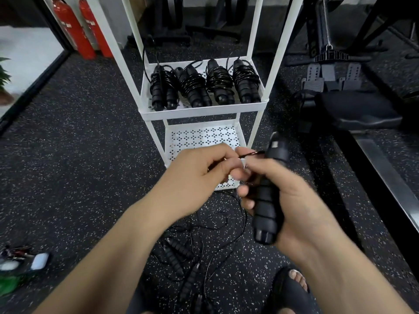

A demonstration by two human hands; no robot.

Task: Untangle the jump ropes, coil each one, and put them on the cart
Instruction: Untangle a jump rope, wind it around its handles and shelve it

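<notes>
Matt ribbed foam handle (pixel 266 207), speckled rubber floor (pixel 79 155)

Gym: speckled rubber floor (pixel 79 155), black exercise machines (pixel 328 55), padded bench (pixel 358 109), 2 red extinguishers (pixel 77 28).

We saw four black coiled jump ropes (pixel 196 86), cords wound around their paired handles, lying side by side on a shelf of the white cart (pixel 204 111). Another rope's ribbed black handle (pixel 265 207) stood nearly upright in the right grip (pixel 297 200), its thin cord (pixel 248 154) pinched by the left grip (pixel 197 175). More tangled ropes (pixel 178 253) lay on the floor before the cart.
</notes>
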